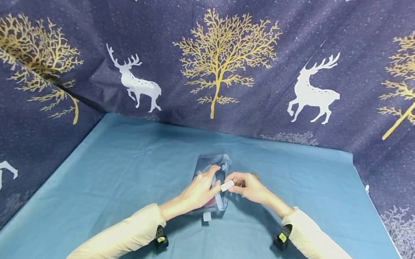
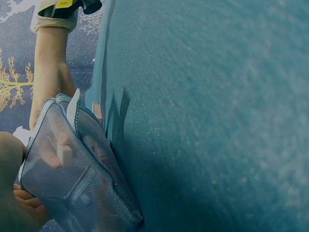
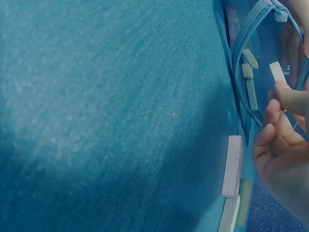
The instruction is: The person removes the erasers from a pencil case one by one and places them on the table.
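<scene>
At the left, the mesh pouch [image 2: 79, 179] is being grasped by the left hand [image 1: 198, 190] over the worktop [image 1: 125, 234], roughly midway between its left and right edges and toward the far edge; whether the pouch's weight is being borne by the worktop cannot be told. At the pouch's right side, by the open zipped mouth, a white block [image 1: 227, 185] is being pinched between thumb and fingers by the right hand [image 1: 249, 187]. Good handling here, it is judged, is being served by a wide mouth: the soft rim is best being drawn apart and steadied from the left, while the block is being gripped lightly by one end, its free end leading and clear of the zip, since the thin wall is probably being folded easily by any push. In count, from the left: one pouch is being held, with one pale tab [image 1: 207, 216] being shown at its near side; within it, at least three pale pieces [image 3: 252, 94] are being shown, the full number being hidden; one block is being pinched; and farther right on the worktop three loose pieces are being seen, namely one pink block [image 3: 231, 166], one off-white block [image 3: 228, 215] and one green block [image 3: 244, 203].
</scene>
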Demonstrator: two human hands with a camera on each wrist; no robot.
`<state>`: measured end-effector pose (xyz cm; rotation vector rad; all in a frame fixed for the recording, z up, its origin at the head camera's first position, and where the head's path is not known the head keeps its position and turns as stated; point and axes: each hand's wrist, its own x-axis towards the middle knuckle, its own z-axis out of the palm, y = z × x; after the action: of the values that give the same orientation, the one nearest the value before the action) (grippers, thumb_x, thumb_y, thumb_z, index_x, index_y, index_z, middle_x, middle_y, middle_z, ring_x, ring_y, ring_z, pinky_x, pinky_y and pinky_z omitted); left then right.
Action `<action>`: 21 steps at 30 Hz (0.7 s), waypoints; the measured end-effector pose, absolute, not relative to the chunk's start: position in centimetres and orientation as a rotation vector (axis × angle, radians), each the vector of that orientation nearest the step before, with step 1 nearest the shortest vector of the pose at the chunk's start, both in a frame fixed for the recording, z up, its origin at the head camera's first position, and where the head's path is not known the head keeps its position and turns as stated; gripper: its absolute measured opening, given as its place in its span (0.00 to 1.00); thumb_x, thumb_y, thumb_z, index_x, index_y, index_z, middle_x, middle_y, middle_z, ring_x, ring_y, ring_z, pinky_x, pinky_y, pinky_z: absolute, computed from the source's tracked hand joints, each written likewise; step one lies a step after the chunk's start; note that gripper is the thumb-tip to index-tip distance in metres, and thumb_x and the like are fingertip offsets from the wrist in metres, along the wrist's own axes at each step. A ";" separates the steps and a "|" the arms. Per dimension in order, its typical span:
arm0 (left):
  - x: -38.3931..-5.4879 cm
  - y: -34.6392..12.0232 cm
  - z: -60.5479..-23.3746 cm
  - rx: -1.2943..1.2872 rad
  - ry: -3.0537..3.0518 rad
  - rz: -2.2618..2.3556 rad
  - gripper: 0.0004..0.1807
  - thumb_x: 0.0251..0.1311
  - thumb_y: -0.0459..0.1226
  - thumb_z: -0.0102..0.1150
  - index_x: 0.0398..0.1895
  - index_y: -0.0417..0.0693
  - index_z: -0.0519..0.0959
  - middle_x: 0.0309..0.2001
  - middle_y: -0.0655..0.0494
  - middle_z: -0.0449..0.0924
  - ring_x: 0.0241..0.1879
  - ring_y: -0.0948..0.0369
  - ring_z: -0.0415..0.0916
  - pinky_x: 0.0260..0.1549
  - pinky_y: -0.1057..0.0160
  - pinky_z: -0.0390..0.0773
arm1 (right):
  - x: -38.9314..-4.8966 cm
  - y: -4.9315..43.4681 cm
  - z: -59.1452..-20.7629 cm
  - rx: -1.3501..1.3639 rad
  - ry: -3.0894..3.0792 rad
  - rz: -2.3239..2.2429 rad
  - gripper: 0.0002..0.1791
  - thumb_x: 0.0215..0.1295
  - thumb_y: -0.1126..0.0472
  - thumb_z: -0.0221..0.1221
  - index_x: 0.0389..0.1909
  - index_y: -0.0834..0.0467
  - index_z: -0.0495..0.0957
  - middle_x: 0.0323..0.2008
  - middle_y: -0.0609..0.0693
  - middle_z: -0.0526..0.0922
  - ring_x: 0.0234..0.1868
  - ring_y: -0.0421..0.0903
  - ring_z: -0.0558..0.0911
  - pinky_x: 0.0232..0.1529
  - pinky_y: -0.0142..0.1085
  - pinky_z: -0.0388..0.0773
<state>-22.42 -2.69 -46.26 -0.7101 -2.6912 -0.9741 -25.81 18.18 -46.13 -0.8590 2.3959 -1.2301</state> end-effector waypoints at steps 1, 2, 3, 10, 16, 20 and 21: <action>-22.4 -2.6 -46.2 -0.712 -2.695 -0.975 0.26 0.63 0.41 0.44 0.63 0.38 0.62 0.33 0.45 0.78 0.07 0.71 0.57 0.09 0.72 0.62 | -26.0 18.3 -46.4 -0.857 2.403 -1.231 0.13 0.62 0.65 0.55 0.47 0.58 0.75 0.27 0.67 0.78 0.19 0.67 0.69 0.15 0.26 0.63; -22.4 -2.6 -46.2 -0.713 -2.700 -0.979 0.26 0.64 0.42 0.44 0.63 0.38 0.61 0.35 0.44 0.78 0.07 0.71 0.57 0.08 0.72 0.62 | -26.2 18.5 -46.8 -0.857 2.409 -1.231 0.13 0.62 0.65 0.55 0.47 0.57 0.75 0.27 0.66 0.79 0.18 0.66 0.69 0.15 0.26 0.63; -22.4 -2.6 -46.2 -0.710 -2.702 -0.985 0.26 0.63 0.41 0.44 0.63 0.38 0.61 0.41 0.42 0.78 0.07 0.71 0.57 0.08 0.72 0.62 | -26.4 18.6 -47.0 -0.855 2.414 -1.231 0.13 0.61 0.64 0.55 0.47 0.57 0.76 0.27 0.65 0.79 0.18 0.65 0.70 0.15 0.26 0.63; -22.4 -2.5 -46.3 -0.700 -2.716 -0.997 0.27 0.63 0.41 0.45 0.63 0.39 0.61 0.24 0.53 0.75 0.06 0.71 0.57 0.07 0.71 0.62 | -26.7 19.1 -47.2 -0.849 2.399 -1.288 0.11 0.60 0.61 0.58 0.45 0.51 0.77 0.24 0.62 0.78 0.14 0.48 0.70 0.13 0.27 0.64; -22.5 -2.5 -46.4 -0.703 -2.707 -1.005 0.27 0.62 0.40 0.46 0.63 0.39 0.61 0.11 0.63 0.65 0.06 0.71 0.57 0.07 0.71 0.61 | -26.9 19.4 -47.3 -0.824 2.354 -1.358 0.10 0.61 0.63 0.57 0.43 0.50 0.77 0.23 0.67 0.75 0.13 0.38 0.66 0.13 0.25 0.63; -22.5 -2.5 -46.5 -0.703 -2.711 -1.000 0.27 0.62 0.41 0.45 0.63 0.40 0.61 0.11 0.63 0.66 0.06 0.72 0.58 0.07 0.71 0.62 | -27.0 19.7 -47.5 -0.826 2.340 -1.371 0.10 0.61 0.62 0.56 0.43 0.52 0.77 0.23 0.66 0.74 0.13 0.37 0.66 0.13 0.25 0.63; -22.5 -2.5 -46.5 -0.705 -2.711 -1.001 0.27 0.62 0.41 0.45 0.63 0.40 0.61 0.11 0.63 0.66 0.06 0.72 0.58 0.07 0.71 0.62 | -27.1 19.7 -47.5 -0.834 2.342 -1.372 0.10 0.61 0.62 0.56 0.43 0.52 0.77 0.23 0.66 0.74 0.14 0.38 0.66 0.13 0.25 0.64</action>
<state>-22.51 -2.50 -46.46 -0.7049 -2.7107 -1.0008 -27.05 19.70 -47.52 -0.8344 2.3417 -1.3717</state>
